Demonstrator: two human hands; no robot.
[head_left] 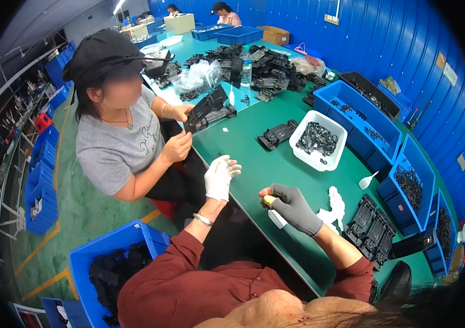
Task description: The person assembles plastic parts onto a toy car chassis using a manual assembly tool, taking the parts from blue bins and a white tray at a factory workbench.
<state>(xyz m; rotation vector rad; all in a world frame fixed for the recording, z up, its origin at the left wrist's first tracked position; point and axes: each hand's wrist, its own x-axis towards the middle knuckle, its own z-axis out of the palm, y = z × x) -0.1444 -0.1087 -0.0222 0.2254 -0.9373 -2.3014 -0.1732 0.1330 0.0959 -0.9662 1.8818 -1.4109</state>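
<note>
My left hand [222, 177], in a white glove with a bare fingertip showing, is raised near the edge of the green table [243, 147]. Its fingers are loosely bent and apart, with nothing visible in them. To its right, my right hand [296, 209] wears a grey glove with a yellow cover on one finger. Those fingers are curled together, and a small white piece [277, 218] shows just under them; whether they grip it is unclear. Beyond lie a black plastic frame [277, 134] and a white tub [335, 158] of small black parts.
A co-worker [120, 117] at my left handles black plastic parts [210, 111]. Blue bins [374, 139] of black pieces line the right side. A white squeeze bottle [364, 182], a crumpled white cloth [334, 208] and black frames [370, 229] lie nearer. Another blue bin [82, 268] stands lower left.
</note>
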